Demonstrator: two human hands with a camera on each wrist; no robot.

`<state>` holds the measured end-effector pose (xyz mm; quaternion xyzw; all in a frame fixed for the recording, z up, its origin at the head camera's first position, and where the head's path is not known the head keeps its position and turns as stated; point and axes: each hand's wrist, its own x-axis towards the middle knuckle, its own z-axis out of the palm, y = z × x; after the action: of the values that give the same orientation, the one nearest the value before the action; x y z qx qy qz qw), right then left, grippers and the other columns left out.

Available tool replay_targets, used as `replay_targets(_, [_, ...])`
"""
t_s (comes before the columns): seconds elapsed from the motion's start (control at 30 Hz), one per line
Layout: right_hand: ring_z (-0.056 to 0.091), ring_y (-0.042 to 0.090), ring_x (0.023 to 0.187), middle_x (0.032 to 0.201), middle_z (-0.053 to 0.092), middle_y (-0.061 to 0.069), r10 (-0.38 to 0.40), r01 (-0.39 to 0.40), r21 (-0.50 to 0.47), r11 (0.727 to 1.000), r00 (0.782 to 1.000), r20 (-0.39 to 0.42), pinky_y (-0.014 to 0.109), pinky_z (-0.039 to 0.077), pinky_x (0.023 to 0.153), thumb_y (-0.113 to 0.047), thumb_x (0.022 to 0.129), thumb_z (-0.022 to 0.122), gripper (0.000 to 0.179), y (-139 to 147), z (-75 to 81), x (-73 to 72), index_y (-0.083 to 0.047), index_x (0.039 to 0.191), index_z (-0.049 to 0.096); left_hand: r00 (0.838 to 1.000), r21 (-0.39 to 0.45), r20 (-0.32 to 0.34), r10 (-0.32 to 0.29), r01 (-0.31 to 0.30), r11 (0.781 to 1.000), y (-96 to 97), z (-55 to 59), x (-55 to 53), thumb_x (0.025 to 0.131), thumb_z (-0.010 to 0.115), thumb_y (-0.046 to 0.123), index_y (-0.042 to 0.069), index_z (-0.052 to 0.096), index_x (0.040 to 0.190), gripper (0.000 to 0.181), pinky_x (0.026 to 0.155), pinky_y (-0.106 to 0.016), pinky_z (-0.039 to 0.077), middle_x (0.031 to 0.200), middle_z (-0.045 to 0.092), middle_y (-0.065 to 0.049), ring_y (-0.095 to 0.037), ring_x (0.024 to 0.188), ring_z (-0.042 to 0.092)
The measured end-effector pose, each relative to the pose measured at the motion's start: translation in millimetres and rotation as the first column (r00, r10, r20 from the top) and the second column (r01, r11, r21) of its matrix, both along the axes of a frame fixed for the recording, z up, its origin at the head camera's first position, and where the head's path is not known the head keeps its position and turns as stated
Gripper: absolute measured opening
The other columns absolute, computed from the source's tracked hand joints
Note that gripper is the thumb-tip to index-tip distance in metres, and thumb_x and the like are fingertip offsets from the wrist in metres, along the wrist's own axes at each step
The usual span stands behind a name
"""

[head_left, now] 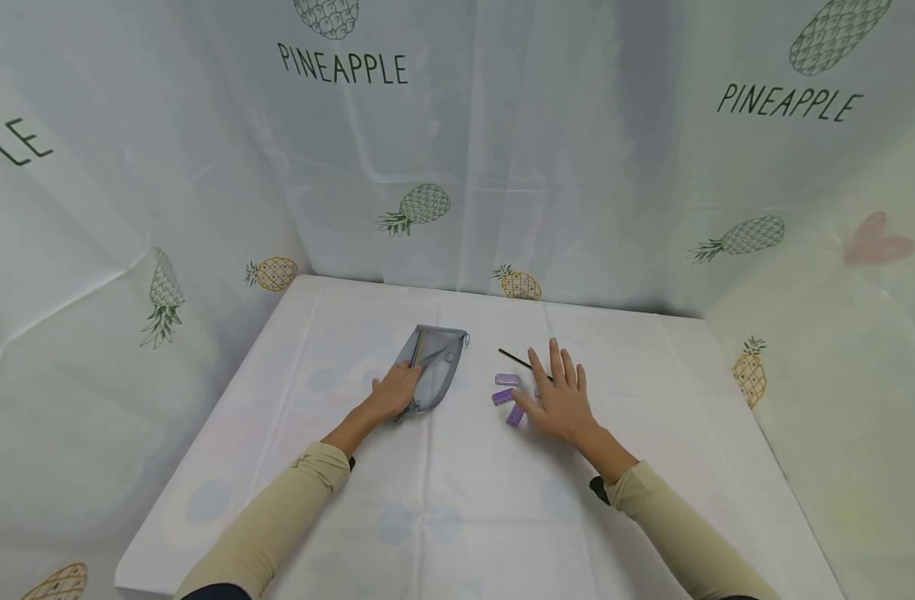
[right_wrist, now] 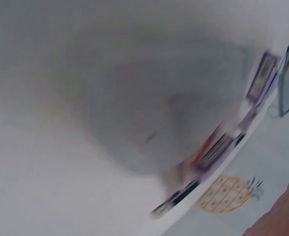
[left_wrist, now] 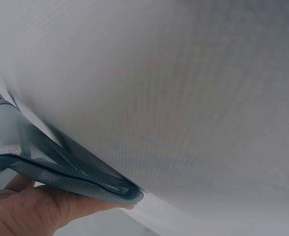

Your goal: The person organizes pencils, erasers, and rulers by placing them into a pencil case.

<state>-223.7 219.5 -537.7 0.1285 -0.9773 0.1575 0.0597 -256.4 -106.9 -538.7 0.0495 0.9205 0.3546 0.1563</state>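
My left hand (head_left: 394, 393) grips the near left side of a grey mesh zip pouch (head_left: 437, 377), which lies on the table. Long thin sticks, like pencils, show at the pouch's left side. In the left wrist view, the thumb side of the hand lies against the dark edge of the pouch (left_wrist: 80, 172). My right hand (head_left: 566, 408) is spread, fingers extended, over a group of small purple blocks (head_left: 507, 380). A dark, thin pencil-like stick (head_left: 513, 357) runs partly beneath its fingers. Blurred purple blocks (right_wrist: 215, 155) also show in the right wrist view.
A white cloth covers the table (head_left: 337, 517). Pineapple-print curtains (head_left: 562, 150) hang behind the table and along both sides. The pouch lies left of the purple blocks.
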Motion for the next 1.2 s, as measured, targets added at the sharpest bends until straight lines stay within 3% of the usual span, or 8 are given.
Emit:
replay_targets(0.3, [-0.001, 0.048, 0.151, 0.166, -0.009, 0.02, -0.097, 0.097, -0.005, 0.995, 0.993, 0.072, 0.073, 0.001, 0.114, -0.064, 0.096, 0.043, 0.086, 53, -4.5, -3.5, -0.019, 0.161, 0.009, 1.0, -0.025, 0.006, 0.007, -0.007, 1.0, 0.4, -2.8, -1.2, 0.106, 0.017, 0.04, -0.006, 0.023, 0.154, 0.066, 0.116, -0.072, 0.003, 0.162, 0.022, -0.023, -0.04, 0.152, 0.014])
replay_targets(0.53, [0.002, 0.051, 0.149, 0.165, -0.015, 0.02, -0.15, 0.151, -0.006, 0.989, 0.986, 0.074, 0.075, 0.001, 0.112, -0.065, 0.097, 0.038, 0.086, 80, -7.9, -8.4, -0.019, 0.161, 0.003, 1.0, -0.007, -0.006, 0.015, -0.015, 1.0, -1.1, -0.7, -0.2, 0.106, 0.017, 0.04, -0.007, 0.023, 0.153, 0.067, 0.115, -0.073, 0.002, 0.161, 0.023, -0.024, -0.041, 0.151, 0.014])
replay_targets(0.83, [0.004, 0.056, 0.146, 0.163, -0.014, 0.027, -0.18, 0.181, 0.01, 0.983, 0.972, 0.154, 0.077, 0.006, 0.11, -0.065, 0.097, 0.037, 0.088, 104, -23.7, -5.4, -0.011, 0.16, 0.005, 0.999, -0.022, 0.026, 0.028, -0.027, 0.999, -0.6, -13.6, 10.2, 0.106, 0.018, 0.039, -0.005, 0.024, 0.154, 0.065, 0.116, -0.072, 0.004, 0.162, 0.023, -0.022, -0.04, 0.152, 0.015])
replay_targets(0.93, [0.009, 0.058, 0.144, 0.162, -0.005, 0.03, -0.172, 0.177, -0.019, 0.984, 0.975, 0.14, 0.077, 0.01, 0.109, -0.063, 0.097, 0.042, 0.09, 112, -24.0, -9.2, -0.009, 0.159, 0.008, 0.999, -0.016, 0.025, 0.03, -0.03, 0.999, 0.6, -13.7, 5.2, 0.106, 0.018, 0.039, -0.006, 0.024, 0.154, 0.066, 0.117, -0.07, 0.004, 0.162, 0.023, -0.022, -0.04, 0.152, 0.015])
replay_targets(1.03, [0.022, 0.058, 0.139, 0.158, 0.015, 0.032, -0.14, 0.147, -0.065, 0.987, 0.984, 0.108, 0.076, 0.021, 0.104, -0.059, 0.093, 0.053, 0.089, 114, -22.6, -12.9, -0.007, 0.157, 0.019, 1.0, -0.02, 0.02, 0.022, -0.022, 1.0, 1.1, -11.3, -0.6, 0.106, 0.017, 0.039, -0.006, 0.023, 0.154, 0.066, 0.117, -0.07, 0.005, 0.162, 0.023, -0.022, -0.04, 0.152, 0.016])
replay_targets(1.2, [0.047, 0.05, 0.117, 0.13, 0.046, 0.032, -0.092, 0.099, -0.138, 0.985, 0.994, 0.057, 0.066, 0.04, 0.089, -0.042, 0.089, 0.07, 0.073, 112, -20.1, -17.6, 0.001, 0.139, 0.04, 1.0, -0.038, 0.012, 0.007, -0.006, 0.999, 2.9, -3.2, -5.1, 0.106, 0.017, 0.039, -0.005, 0.024, 0.154, 0.065, 0.116, -0.071, 0.007, 0.162, 0.024, -0.021, -0.039, 0.152, 0.016])
